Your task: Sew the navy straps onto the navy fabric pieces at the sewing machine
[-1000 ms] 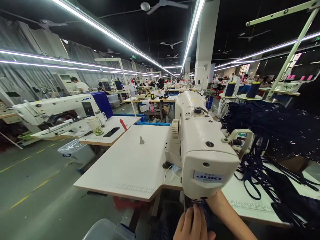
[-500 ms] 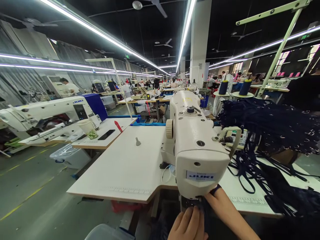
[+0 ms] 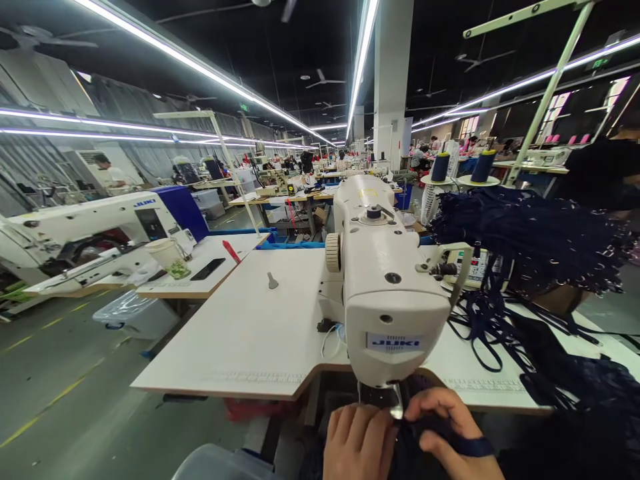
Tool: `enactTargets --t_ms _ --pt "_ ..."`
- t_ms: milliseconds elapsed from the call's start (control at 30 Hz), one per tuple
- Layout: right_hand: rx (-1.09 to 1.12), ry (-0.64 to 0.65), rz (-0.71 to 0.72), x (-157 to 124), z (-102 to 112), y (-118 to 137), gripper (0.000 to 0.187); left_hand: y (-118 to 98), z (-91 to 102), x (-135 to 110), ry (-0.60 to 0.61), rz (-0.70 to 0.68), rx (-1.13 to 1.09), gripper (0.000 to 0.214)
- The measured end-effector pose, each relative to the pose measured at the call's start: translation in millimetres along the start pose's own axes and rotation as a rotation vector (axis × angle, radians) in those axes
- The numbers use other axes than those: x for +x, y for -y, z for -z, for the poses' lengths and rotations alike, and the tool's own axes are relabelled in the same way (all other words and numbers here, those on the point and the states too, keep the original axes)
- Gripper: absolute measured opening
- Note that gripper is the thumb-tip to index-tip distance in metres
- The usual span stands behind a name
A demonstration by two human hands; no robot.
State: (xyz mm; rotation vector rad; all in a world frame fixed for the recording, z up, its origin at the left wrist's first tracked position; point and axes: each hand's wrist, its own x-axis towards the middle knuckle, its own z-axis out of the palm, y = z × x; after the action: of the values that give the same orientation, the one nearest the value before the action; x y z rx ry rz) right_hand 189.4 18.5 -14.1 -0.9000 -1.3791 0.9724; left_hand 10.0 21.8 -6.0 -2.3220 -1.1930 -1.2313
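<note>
A white JUKI sewing machine (image 3: 390, 293) stands in front of me, its needle area low in the view. Just below its head, my left hand (image 3: 357, 440) has its fingers bent together over dark navy fabric (image 3: 405, 450). Close beside it on the right, my right hand (image 3: 455, 433) pinches a navy strap (image 3: 473, 445), which runs across its palm side. Something bright glints between the hands under the machine. Dark cloth and shadow hide where the fabric ends.
Right of the machine, a heap of navy straps with metal rings (image 3: 535, 233) hangs above the white table (image 3: 235, 333). A small grey metal piece (image 3: 272, 281) lies on the left tabletop. Farther left are a cup (image 3: 170, 257), a phone (image 3: 209, 269) and another JUKI machine (image 3: 100, 233).
My right hand has drawn back from behind the machine head to beside my left hand, now pinching the strap. My left hand has shifted slightly left. The view has turned slightly.
</note>
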Motion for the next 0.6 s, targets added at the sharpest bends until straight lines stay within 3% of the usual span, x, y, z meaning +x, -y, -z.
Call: enactTargets --t_ms 100,200,300,467,533,600 --pt "-0.072 0.086 0.071 3.3 0.6 4.6 0.018 -3.1 -9.8 -0.4 -0.222 -0.114 0.050 0.018" --pt "-0.125 0.176 0.245 8.4 1.0 12.8 0.013 -7.3 -21.1 -2.3 -0.439 -0.110 0.065 0.021" --pt "-0.139 0.175 0.327 9.8 -1.3 16.4 0.018 -8.5 -22.9 -4.4 -0.410 -0.087 0.067 0.017" --pt "-0.130 0.043 0.402 6.0 -9.4 12.4 0.016 -5.9 -13.6 -3.2 -0.363 -0.110 0.085 0.014" --pt "-0.180 0.086 0.373 5.3 -8.5 15.8 0.011 -5.8 -11.2 -3.5 -0.352 -0.109 0.090 0.016" --pt "-0.233 0.190 0.287 5.4 -5.0 23.7 0.011 -6.7 -9.5 -6.8 -0.268 -0.078 0.053 0.023"
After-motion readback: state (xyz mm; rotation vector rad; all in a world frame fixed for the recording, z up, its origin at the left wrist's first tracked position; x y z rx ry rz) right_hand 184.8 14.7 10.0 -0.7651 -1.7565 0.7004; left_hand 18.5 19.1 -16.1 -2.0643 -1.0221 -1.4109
